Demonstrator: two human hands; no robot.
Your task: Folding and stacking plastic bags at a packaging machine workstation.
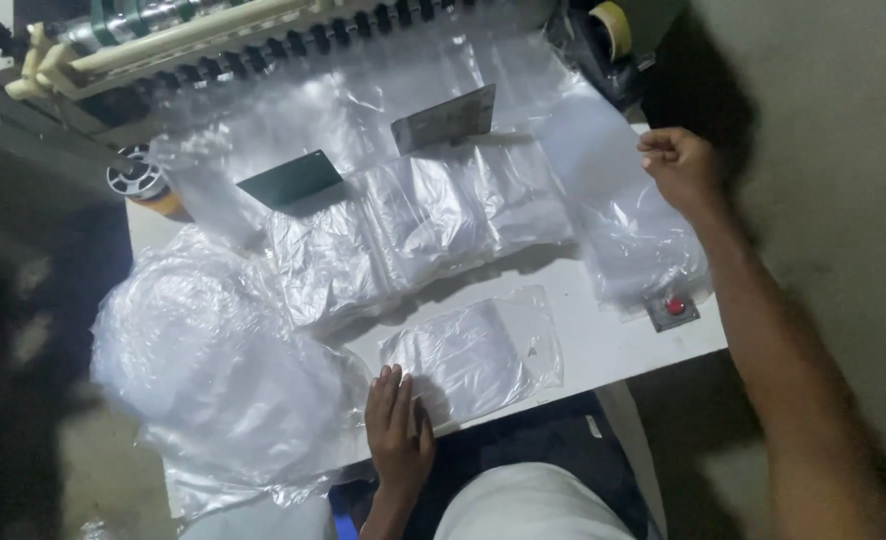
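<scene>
Flat clear bag (478, 350) lies at table edge (653, 345); left hand (398, 425) flat, right hand (678, 165) curled.

A: Where is your left hand (399, 425)?

B: Low in the view, close to your body. It lies flat, palm down, fingers straight, together and pointing away from you.

A: And your right hand (678, 165)?

B: Your bare right arm stretches far forward along the right side, nearly straight. That hand is loosely curled, fingers bent inward toward the thumb, knuckles up.
</scene>
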